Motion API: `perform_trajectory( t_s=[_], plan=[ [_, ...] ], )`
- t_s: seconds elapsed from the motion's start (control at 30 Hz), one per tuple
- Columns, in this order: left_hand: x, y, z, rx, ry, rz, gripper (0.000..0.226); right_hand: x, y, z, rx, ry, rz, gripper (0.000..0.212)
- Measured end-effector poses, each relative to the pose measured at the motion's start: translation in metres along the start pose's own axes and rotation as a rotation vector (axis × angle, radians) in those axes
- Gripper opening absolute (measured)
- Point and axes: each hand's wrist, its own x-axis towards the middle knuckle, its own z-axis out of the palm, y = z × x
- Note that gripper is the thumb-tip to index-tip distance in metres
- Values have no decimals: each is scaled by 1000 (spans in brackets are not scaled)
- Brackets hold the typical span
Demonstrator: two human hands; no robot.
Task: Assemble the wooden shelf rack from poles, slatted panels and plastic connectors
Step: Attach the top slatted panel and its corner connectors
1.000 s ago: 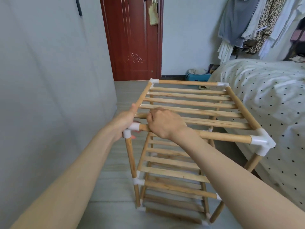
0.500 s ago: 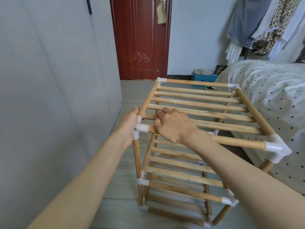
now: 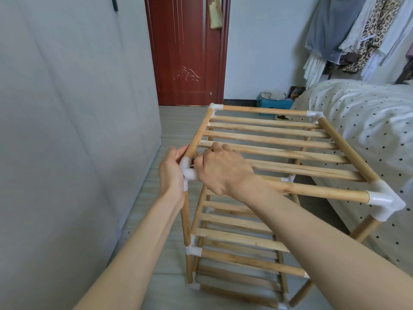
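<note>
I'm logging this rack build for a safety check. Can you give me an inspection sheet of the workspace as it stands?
Surface: grey tiled floor; the rack stands on it.
Job's things: wooden shelf rack upright, three slatted tiers, white plastic connectors at the corners; near-left top connector between both hands.
Clutter: blue box with cloth on it, by the far wall.
Hands: left hand grips the near-left corner; right hand curls its fingers over the front top pole.
Cables: nothing seen.
Surroundings: red door, grey wall left, polka-dot bed right, hanging clothes.
</note>
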Motion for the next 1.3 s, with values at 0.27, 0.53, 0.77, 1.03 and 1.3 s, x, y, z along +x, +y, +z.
perform_trajectory(
  t_s=[0.27,0.53,0.77,1.03,1.3],
  plan=[
    [0,-9,8,-3,118,67,44,-4,6,-2,-36,-22,-26,28],
    [3,-10,9,14,184,69,42,-1,7,-2,-98,-36,-70,20],
    [-3,-9,-5,44,-103,85,37,3,6,-2,-182,1,-147,18],
    [9,-12,-6,96,-190,110,43,12,10,1,-224,23,-194,8],
    [15,-18,-3,101,-118,194,31,15,9,3,-144,-16,-118,14]
  ],
)
